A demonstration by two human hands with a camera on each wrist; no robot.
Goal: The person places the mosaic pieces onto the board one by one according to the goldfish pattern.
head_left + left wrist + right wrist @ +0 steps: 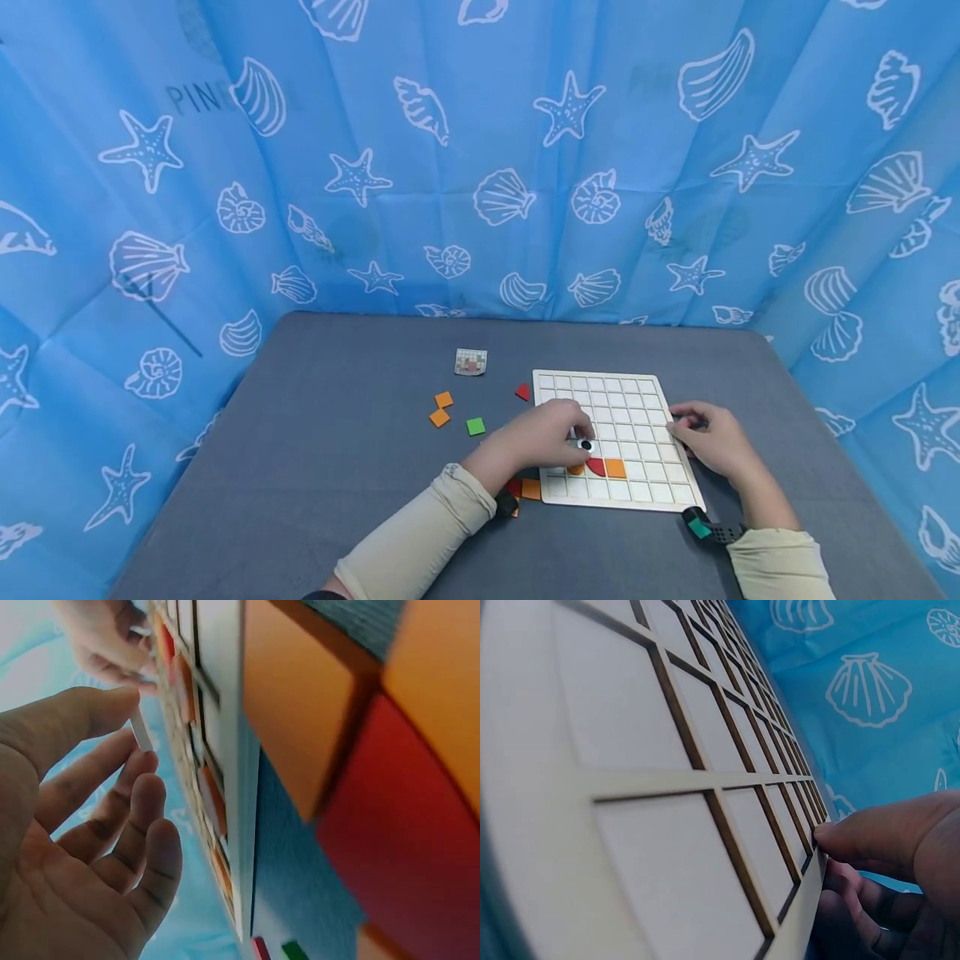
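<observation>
A white board with a raised grid lies on the table. Over its left part, my left hand pinches a thin white tile with a black dot between thumb and index finger; the left wrist view shows this tile edge-on. Just below it in the grid sit a red rounded tile, an orange square tile and an orange piece partly covered by the hand. My right hand grips the board's right edge, thumb on the rim, the other fingers curled beside it.
Two orange tiles, a green tile and a red tile lie left of the board. A small card with a printed grid is farther back. More orange tiles and red ones lie by my left wrist. A blue curtain surrounds the table.
</observation>
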